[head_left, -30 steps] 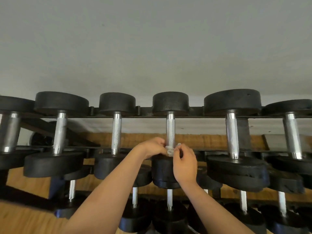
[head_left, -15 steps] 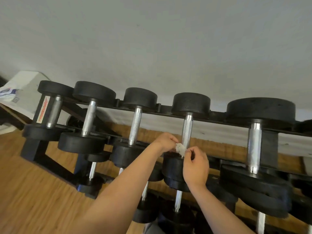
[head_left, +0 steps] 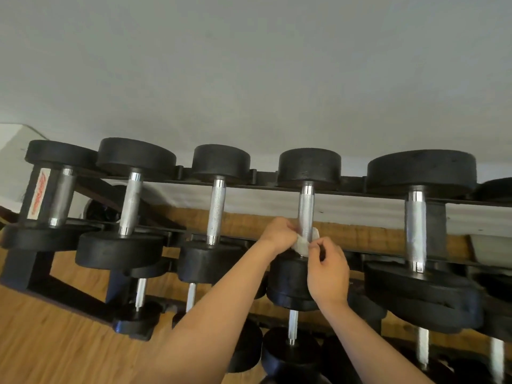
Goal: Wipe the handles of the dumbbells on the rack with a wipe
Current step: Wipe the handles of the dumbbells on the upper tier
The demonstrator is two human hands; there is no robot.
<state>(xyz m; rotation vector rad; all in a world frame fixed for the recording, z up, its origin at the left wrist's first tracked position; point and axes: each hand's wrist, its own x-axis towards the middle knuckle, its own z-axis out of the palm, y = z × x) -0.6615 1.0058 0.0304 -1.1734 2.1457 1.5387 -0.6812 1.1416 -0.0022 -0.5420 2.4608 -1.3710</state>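
White wipe [head_left: 302, 246] is the thing to watch. It's looped round the bottom end of one steel handle [head_left: 306, 209], right where the bar meets the lower weight. The left hand [head_left: 277, 234] pinches one end of it with curled fingers on the left of the bar. The right hand [head_left: 328, 273] pinches the other end between thumb and forefinger on the right, with the other fingers curled in loosely.

So I'd say we're at the wrap-and-rub part on this dumbbell [head_left: 309, 167], fourth from the left on the top row. To do it well, I'd keep the wipe taut, saw it back and forth, and work it up the whole bar, since the textured part above looks untouched. Slack would probably let it skate over the grooves, and that thin a wipe could bunch or tear. The bars on either side look like they're waiting their turn, though I can't tell from this which are clean.

The rack [head_left: 263, 176] is black metal and holds the dumbbells across two rails, with a second row [head_left: 291, 353] lower down. One post on the left has a white sticker with red lettering [head_left: 37, 196], too blurry to read. Under it all there's a wood floor [head_left: 55, 342], and a plain grey wall [head_left: 249, 79] is behind.
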